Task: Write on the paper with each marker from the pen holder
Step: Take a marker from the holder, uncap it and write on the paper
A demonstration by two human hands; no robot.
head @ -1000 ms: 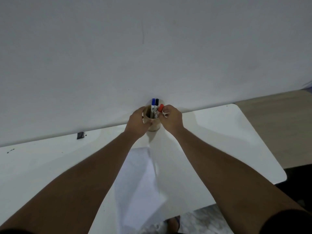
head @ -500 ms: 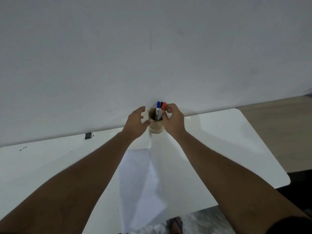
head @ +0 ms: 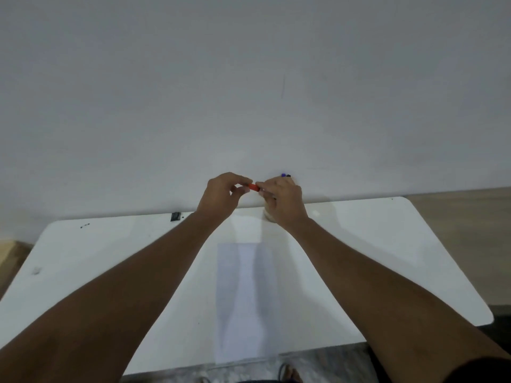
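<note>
Plain pale grey wall [head: 249,78] behind, filling the upper half, with a faint vertical scratch above the hands. Below it, a glossy white rounded-corner table [head: 387,258] pushed against the wall, tan wooden floor showing past both ends. Far left on the tabletop: a few dark specks near the back edge, then a small black square clip-like object [head: 175,216] at the wall line; exact nature too small to tell. Next, left hand [head: 221,197] raised above the back of the table, thumb and fingertips pinched together on the orange-red cap end of a slim marker [head: 253,187]. Marker lying roughly level between both hands, only the short orange stretch visible. Just right of it, right hand [head: 284,201], fingers curled closed around the marker's other end, body of the marker hidden inside the grip. Behind and under that hand, a round beige pen holder [head: 268,215] standing at the table's back edge, mostly covered, with a blue marker tip [head: 283,175] and a black marker tip [head: 288,176] poking up side by side above the knuckles. Nearer the viewer, between the two forearms, a white rectangular sheet of paper [head: 243,299] lying flat, reaching the near table edge, crossed by arm shadows, no writing discernible. At bottom centre, a sandalled foot on mottled grey floor.
</note>
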